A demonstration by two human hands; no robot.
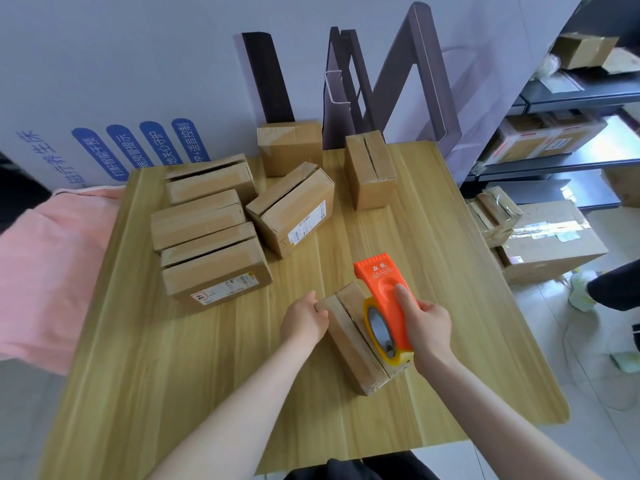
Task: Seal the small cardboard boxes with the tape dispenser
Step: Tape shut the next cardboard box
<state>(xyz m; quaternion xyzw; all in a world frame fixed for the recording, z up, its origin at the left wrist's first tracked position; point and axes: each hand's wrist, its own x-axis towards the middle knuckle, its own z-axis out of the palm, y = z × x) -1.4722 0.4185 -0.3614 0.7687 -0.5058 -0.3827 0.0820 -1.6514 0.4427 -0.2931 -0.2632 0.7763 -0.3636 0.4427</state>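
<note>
— Where is the tape dispenser [384,299]?

— On top of a small box [346,351] at the near middle of the tabletop [207,375]. It is orange, and its long axis runs away from the person. The toothed end points to the far side, leaning a little left. The tape roll [381,332] sits at the near end, above the near end of the box.

— How does that box lie?

— Flat, with its long axis running from far left to near right. The seam between its two top flaps runs the same way, and the dispenser lies roughly along it.

— And the hands?

— The right hand [427,327] is wrapped round the dispenser's body, thumb laid along the top of the orange part. The left hand [304,320] grips the far left corner of the box, fingers curled over its edge.

— What else is on the tabletop?

— Three flat boxes [197,220] lie side by side at the left, each with a gap along its top seam. A labelled box [294,209] lies askew just right of them. Another box [289,145] sits at the far edge, and a tall box [370,168] stands on end near it, seam upward.

— Beyond the tabletop?

— A pink cloth [45,265] lies beside the left edge. Dark shelves [554,98] holding cartons stand at the right, with large cartons [547,237] on the floor below.
</note>
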